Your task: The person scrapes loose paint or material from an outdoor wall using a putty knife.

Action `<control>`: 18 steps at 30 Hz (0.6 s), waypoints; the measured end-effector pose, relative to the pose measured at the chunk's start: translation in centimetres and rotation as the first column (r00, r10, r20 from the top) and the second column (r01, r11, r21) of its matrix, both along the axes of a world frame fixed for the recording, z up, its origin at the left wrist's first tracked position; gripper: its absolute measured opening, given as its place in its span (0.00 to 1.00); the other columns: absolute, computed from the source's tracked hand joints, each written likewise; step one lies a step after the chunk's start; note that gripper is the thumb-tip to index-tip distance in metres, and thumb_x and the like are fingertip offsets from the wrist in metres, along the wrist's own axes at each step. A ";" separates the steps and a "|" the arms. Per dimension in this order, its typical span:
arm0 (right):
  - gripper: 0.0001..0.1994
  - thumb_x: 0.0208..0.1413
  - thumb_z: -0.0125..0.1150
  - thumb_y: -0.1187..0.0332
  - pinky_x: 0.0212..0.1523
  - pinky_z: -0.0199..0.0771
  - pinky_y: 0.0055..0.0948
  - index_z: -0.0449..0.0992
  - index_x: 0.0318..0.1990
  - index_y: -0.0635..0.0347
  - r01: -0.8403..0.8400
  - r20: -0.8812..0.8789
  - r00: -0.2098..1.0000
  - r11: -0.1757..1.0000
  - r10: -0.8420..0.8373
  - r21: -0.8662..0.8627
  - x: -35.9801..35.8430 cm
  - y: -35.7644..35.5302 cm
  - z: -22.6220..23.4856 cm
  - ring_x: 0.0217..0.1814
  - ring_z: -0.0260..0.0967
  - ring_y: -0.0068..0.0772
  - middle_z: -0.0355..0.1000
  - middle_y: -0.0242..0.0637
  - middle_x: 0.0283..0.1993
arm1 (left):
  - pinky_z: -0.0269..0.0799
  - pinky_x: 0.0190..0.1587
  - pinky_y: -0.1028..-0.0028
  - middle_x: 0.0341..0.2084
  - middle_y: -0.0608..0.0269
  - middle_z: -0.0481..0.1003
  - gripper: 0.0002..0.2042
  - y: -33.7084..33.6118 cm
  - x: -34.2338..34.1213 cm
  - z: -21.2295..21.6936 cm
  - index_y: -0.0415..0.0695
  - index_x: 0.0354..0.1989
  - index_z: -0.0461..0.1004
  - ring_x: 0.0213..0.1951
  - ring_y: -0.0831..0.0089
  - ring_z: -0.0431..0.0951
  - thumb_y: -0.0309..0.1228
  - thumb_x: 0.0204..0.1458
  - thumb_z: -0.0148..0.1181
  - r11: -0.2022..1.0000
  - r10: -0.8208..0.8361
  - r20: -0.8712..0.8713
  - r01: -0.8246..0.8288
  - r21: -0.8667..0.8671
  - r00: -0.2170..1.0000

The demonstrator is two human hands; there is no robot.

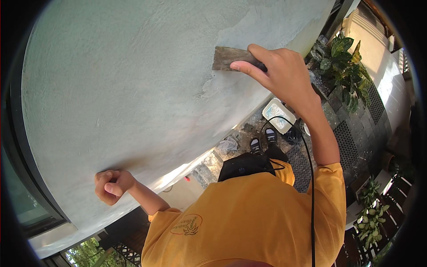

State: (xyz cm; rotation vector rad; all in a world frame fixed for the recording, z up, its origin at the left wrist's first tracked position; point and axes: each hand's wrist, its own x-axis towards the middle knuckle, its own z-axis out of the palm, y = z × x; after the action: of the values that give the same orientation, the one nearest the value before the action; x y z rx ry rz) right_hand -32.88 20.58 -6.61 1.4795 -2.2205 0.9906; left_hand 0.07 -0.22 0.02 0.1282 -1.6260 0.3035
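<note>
My right hand (pixel 282 73) is raised against a pale grey-green plastered wall (pixel 133 80) and grips a flat scraper blade (pixel 229 58) pressed onto the surface, beside a patch of smoother fresh plaster (pixel 267 26). My left hand (pixel 111 186) is closed in a fist with nothing in it, resting against the lower part of the same wall. I wear a yellow shirt (pixel 253 218), and a black cable (pixel 310 178) runs down along my right arm.
Far below lie a paved floor with dark grates (pixel 347 142), a white rectangular container (pixel 279 115), my shoes (pixel 262 142) and leafy potted plants (pixel 340 58). A window frame (pixel 31 178) borders the wall at the left.
</note>
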 end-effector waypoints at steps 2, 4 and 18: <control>0.24 0.55 0.57 0.43 0.17 0.62 0.37 0.70 0.25 0.57 0.008 0.011 1.000 1.000 -0.008 0.009 -0.5 0.2 0.1 0.15 0.63 0.45 0.62 0.38 0.11 | 0.47 0.13 0.79 0.04 0.68 0.56 0.18 -0.1 0.1 0.0 0.39 0.19 0.66 0.08 0.79 0.55 0.37 0.57 0.49 1.000 -0.017 0.017 0.018 -0.022 1.000; 0.24 0.55 0.57 0.43 0.17 0.62 0.37 0.70 0.25 0.57 0.014 0.022 1.000 1.000 -0.015 0.027 -0.6 0.4 0.1 0.15 0.63 0.45 0.62 0.38 0.11 | 0.47 0.13 0.79 0.04 0.68 0.56 0.17 0.1 0.0 0.0 0.39 0.19 0.66 0.08 0.79 0.55 0.37 0.57 0.49 1.000 -0.022 0.012 0.022 -0.006 1.000; 0.23 0.54 0.58 0.43 0.16 0.63 0.36 0.70 0.25 0.56 0.018 0.014 1.000 1.000 -0.019 0.018 -0.6 0.6 0.2 0.15 0.65 0.45 0.64 0.38 0.12 | 0.49 0.15 0.78 0.03 0.68 0.55 0.13 0.3 -0.4 -0.2 0.40 0.16 0.64 0.08 0.78 0.54 0.31 0.49 0.46 1.000 -0.005 -0.077 0.007 0.022 0.997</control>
State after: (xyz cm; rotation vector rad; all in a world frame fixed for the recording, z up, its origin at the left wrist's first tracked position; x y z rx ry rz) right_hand -33.45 21.21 -6.43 1.4612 -2.2542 0.9809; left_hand -0.29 0.09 -0.15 0.1505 -1.5533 0.2729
